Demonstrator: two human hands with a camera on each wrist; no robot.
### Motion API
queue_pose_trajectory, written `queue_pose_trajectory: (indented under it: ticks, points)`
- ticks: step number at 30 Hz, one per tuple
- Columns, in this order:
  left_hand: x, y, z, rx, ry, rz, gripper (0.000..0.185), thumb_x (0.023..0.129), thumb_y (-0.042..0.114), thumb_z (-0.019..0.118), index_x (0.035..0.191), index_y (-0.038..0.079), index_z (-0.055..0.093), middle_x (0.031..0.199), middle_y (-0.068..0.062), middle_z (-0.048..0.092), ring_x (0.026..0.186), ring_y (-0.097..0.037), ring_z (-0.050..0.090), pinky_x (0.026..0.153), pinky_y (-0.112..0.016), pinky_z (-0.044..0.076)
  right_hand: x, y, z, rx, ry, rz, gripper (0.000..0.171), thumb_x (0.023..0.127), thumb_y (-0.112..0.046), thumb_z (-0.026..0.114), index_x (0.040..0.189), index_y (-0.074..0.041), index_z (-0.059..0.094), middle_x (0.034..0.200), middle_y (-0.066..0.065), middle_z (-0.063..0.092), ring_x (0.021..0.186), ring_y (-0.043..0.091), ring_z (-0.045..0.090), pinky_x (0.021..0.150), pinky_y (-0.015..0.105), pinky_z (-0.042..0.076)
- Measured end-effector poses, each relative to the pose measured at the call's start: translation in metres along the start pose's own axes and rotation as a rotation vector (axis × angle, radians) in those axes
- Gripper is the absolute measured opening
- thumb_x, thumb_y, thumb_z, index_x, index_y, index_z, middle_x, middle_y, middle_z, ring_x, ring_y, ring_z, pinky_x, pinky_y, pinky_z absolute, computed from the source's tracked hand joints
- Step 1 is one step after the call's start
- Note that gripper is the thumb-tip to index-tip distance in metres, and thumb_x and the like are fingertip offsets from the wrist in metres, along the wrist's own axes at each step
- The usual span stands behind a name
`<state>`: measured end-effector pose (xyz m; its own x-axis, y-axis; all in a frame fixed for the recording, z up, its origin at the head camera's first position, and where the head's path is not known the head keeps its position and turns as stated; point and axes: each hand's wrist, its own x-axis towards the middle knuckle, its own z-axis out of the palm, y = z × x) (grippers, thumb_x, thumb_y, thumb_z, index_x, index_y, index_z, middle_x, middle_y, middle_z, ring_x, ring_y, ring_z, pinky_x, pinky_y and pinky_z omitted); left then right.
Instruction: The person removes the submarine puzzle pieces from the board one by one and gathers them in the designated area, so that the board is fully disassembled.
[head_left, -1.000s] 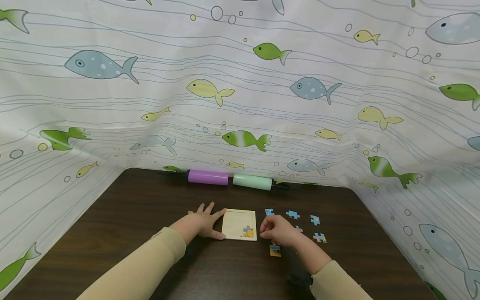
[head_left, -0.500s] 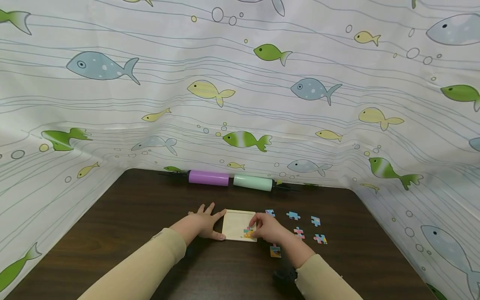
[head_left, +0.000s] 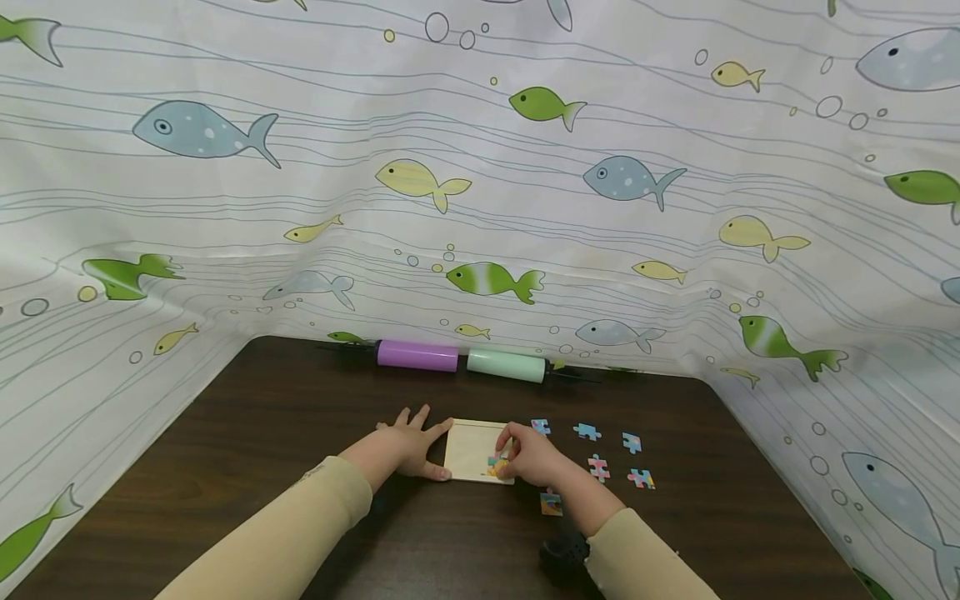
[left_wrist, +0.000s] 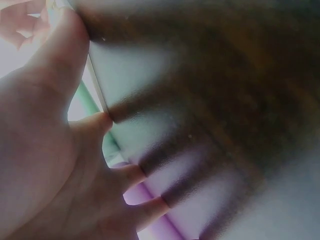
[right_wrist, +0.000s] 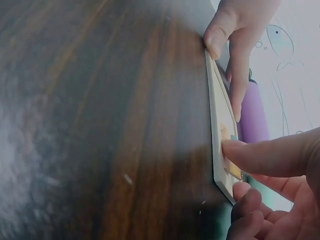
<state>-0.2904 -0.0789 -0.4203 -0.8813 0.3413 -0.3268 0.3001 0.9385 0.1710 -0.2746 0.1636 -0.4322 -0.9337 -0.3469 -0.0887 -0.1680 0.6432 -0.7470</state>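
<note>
A small square wooden puzzle tray lies on the dark table. My left hand rests with spread fingers at its left side, thumb at the near corner and index finger at the far one. In the left wrist view, the fingertips touch the table. My right hand bends over the tray's right side. Its thumb and index finger pinch a yellow-orange puzzle piece at the near right corner, partly hidden by the thumb. Teal and yellow print shows beside the fingertips.
Right of the tray lie several loose puzzle pieces, among them a blue one, a pink one and an orange one near my right wrist. A purple cylinder and a mint cylinder lie along the fish-print curtain.
My right hand has moved left from beside the tray to over its right part, fingers now at the printed corner. The left hand and the tray have stayed put.
</note>
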Motion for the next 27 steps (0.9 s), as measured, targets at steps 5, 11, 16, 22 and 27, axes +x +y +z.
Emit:
queue_pose_trajectory:
  ticks: [5,11,16,22,27]
  points:
    - [0.000,0.000,0.000,0.000,0.001,0.000,0.094,0.081,0.066,0.067,0.158,0.027,0.027,0.161,-0.018,0.017,0.143,-0.048,0.016,0.102,-0.073,0.023,-0.002,-0.002,0.000,0.041,0.009,-0.021,0.022,0.085,0.006,0.072,0.096,-0.006,0.057,0.075,0.006,0.053,0.059,0.018,0.045,0.053,0.032,0.039]
    - [-0.001,0.001,-0.001,-0.007,0.005,0.002,0.094,0.081,0.066,0.068,0.157,0.026,0.029,0.161,-0.019,0.018,0.143,-0.048,0.017,0.102,-0.073,0.023,-0.004,-0.005,-0.003,0.053,0.007,-0.027,0.010,0.094,0.003,0.061,0.097,-0.005,0.058,0.076,0.007,0.055,0.054,0.017,0.047,0.050,0.032,0.040]
    - [-0.003,0.002,-0.002,-0.009,0.001,0.002,0.093,0.081,0.065,0.068,0.157,0.026,0.029,0.161,-0.019,0.018,0.143,-0.048,0.017,0.102,-0.073,0.022,-0.007,-0.008,-0.008,0.090,0.003,-0.019,0.005,0.097,-0.001,0.061,0.099,-0.006,0.060,0.078,0.007,0.056,0.055,0.018,0.049,0.052,0.032,0.043]
    - [-0.003,0.002,-0.002,-0.002,-0.001,0.008,0.093,0.082,0.065,0.067,0.157,0.027,0.028,0.161,-0.018,0.017,0.143,-0.048,0.016,0.102,-0.073,0.022,-0.016,-0.011,-0.019,0.170,0.013,-0.025,0.004,0.098,-0.002,0.061,0.100,-0.004,0.059,0.078,0.008,0.053,0.052,0.017,0.044,0.051,0.031,0.040]
    - [-0.003,0.002,-0.001,-0.006,-0.002,0.011,0.093,0.082,0.065,0.067,0.158,0.027,0.027,0.161,-0.018,0.017,0.144,-0.048,0.015,0.103,-0.073,0.022,-0.032,-0.007,-0.034,0.209,0.015,-0.037,0.004,0.098,-0.001,0.060,0.100,-0.003,0.058,0.078,0.012,0.054,0.052,0.017,0.041,0.051,0.031,0.038]
